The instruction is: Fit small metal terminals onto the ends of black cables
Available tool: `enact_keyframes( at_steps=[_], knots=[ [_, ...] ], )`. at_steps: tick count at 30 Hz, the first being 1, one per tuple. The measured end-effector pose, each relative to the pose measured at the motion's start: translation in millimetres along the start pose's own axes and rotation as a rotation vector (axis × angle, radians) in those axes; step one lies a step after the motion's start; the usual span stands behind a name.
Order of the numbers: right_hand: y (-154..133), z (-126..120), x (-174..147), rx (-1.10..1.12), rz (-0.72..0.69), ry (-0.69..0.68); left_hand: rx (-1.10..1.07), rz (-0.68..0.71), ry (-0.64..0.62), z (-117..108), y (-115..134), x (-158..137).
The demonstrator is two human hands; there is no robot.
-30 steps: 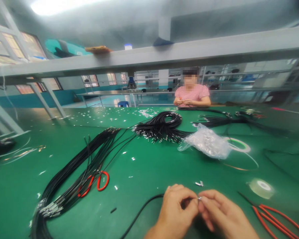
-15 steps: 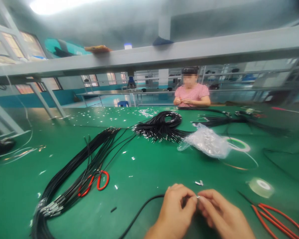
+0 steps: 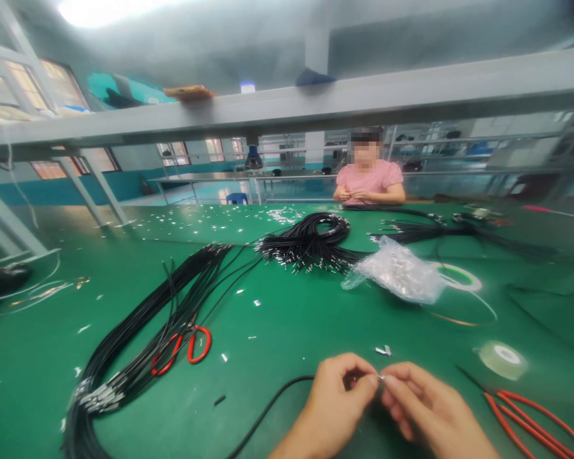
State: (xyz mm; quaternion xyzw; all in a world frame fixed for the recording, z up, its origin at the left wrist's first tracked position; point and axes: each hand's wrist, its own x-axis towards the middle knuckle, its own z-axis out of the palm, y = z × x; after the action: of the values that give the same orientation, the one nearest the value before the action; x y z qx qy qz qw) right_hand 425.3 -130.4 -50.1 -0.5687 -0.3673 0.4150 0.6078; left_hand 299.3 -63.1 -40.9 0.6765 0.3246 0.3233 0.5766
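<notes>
My left hand (image 3: 332, 405) and my right hand (image 3: 428, 411) meet at the near edge of the green table (image 3: 296, 312). Their fingertips pinch together on a small silver metal terminal (image 3: 381, 378). A black cable (image 3: 268, 408) runs from under my left hand toward the lower left. It is the end of this cable that my left hand grips. Two loose silver terminals (image 3: 382, 350) lie just beyond my fingers.
A long bundle of black cables (image 3: 143, 344) lies at left with red-handled scissors (image 3: 182, 349) on it. A coiled black bundle (image 3: 310, 245), a clear plastic bag (image 3: 399, 273), tape rolls (image 3: 502, 358) and red-handled pliers (image 3: 530, 417) sit at right. A person in pink (image 3: 369, 182) works across the table.
My hands have barely moved; the fingertips stay pinched on the terminal, with only a slight shift of the fingers.
</notes>
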Motion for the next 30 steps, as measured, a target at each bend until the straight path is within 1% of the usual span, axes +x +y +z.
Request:
enact_keyframes(
  at_steps=[4,8,14,19,24,27,30],
  knots=[
    [-0.1,0.4,0.4,0.076,0.053,0.000,-0.046,0.004,-0.003,-0.2,0.7,-0.1],
    [1.5,-1.7,1.8,0.125,0.079,-0.039,-0.107,-0.030,-0.004,0.0,1.2,0.1],
    [3.3,-1.1,1.9,0.314,0.194,-0.052,-0.152,-0.034,0.019,0.3,1.1,2.0],
    [3.9,1.3,0.2,0.374,0.221,-0.072,-0.108,0.028,0.044,1.0,-0.4,1.8],
    [4.3,1.5,-0.7,0.424,0.260,-0.072,-0.027,0.035,0.100,1.9,2.0,0.0],
    [3.8,0.4,-0.4,0.444,0.276,-0.078,0.078,0.115,0.115,3.0,2.3,-0.7],
    [4.0,-1.0,0.1,0.468,0.288,-0.093,0.254,0.302,0.122,4.1,-1.4,-3.0]
  ],
)
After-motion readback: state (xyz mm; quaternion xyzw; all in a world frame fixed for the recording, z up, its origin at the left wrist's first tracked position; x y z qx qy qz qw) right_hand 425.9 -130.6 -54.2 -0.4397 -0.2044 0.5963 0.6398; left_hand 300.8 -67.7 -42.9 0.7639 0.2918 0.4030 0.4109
